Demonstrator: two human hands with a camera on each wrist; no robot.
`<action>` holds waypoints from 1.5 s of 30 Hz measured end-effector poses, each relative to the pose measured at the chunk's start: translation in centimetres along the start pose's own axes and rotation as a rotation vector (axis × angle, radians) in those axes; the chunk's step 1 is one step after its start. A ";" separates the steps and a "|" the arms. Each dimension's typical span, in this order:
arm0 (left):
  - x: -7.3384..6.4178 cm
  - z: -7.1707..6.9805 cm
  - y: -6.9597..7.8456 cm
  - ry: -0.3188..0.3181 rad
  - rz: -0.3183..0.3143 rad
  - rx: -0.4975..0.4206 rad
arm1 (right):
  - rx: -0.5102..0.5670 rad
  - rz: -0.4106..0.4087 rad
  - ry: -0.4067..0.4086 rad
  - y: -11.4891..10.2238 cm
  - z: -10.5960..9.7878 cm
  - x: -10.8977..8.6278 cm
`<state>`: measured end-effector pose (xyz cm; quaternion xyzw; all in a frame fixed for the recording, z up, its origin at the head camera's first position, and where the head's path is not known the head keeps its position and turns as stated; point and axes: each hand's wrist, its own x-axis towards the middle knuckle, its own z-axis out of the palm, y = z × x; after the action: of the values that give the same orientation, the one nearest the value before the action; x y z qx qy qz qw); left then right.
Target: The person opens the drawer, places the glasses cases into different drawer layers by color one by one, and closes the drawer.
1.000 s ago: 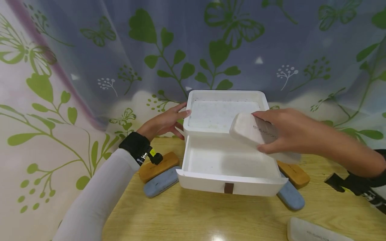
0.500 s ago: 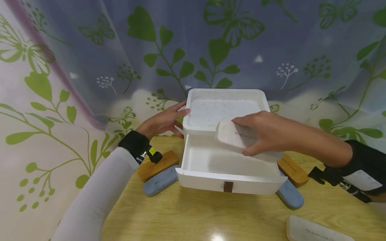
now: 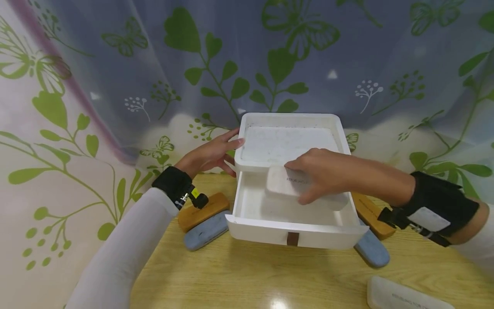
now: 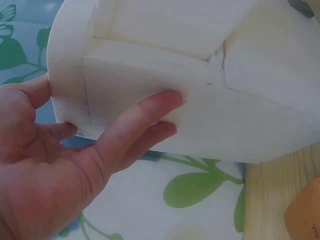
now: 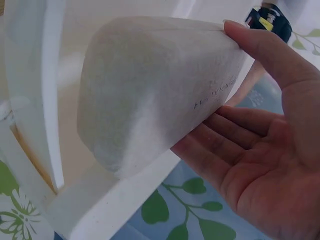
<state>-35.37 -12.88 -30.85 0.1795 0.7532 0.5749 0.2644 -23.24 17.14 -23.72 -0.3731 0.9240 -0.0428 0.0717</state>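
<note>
My right hand (image 3: 322,174) pinches an off-white glasses case (image 3: 281,182) with dark lettering, thumb on one long side and fingers on the other. The case is over the pulled-out drawer (image 3: 297,237) of a white storage box (image 3: 344,133), and the right wrist view shows the case (image 5: 145,95) tilted. A brown tab (image 3: 293,239) marks the drawer's front. My left hand (image 3: 210,155) rests against the box's left side, thumb at the top rim; in the left wrist view its fingers (image 4: 142,117) lie fairly straight on the side wall.
Left of the drawer lie an orange-brown case (image 3: 204,211) and a blue case (image 3: 207,230). Another brown case (image 3: 372,214) and blue case (image 3: 373,249) lie on its right. A second off-white case (image 3: 405,296) is at the front right. A patterned curtain (image 3: 216,56) hangs behind the box.
My right hand has carried the off-white glasses case leftward and lower, from the drawer's right side to over its middle. The left hand has stayed at the box.
</note>
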 end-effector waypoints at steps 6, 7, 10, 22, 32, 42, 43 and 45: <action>0.0 0.1 -0.1 0.009 -0.004 -0.012 | -0.017 0.003 -0.068 -0.3 1.3 1.1; 0.0 0.1 -0.2 0.005 -0.003 -0.011 | -0.026 0.004 -0.081 -0.3 1.5 1.2; 0.1 0.2 -0.4 -0.002 -0.002 -0.012 | -0.044 0.008 -0.118 -0.5 1.9 1.6; -0.2 0.3 -1.0 0.011 0.002 -0.009 | -0.075 0.045 -0.220 -0.9 3.6 3.3; -0.1 0.5 -0.9 0.009 -0.005 -0.012 | -0.074 0.060 -0.251 -0.8 4.5 3.7; 0.0 0.1 -0.2 0.022 -0.001 -0.001 | -0.142 0.075 -0.256 -1.0 4.5 4.1; 0.0 0.1 -0.2 0.018 0.001 0.001 | -0.144 0.085 -0.260 -1.1 4.5 4.1; 0.1 0.1 -0.2 0.012 0.005 0.004 | -0.150 0.100 -0.264 -1.2 4.6 4.1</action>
<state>-35.35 -12.80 -31.08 0.1784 0.7555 0.5753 0.2579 -24.60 13.33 -28.52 -0.3336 0.9245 0.0793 0.1665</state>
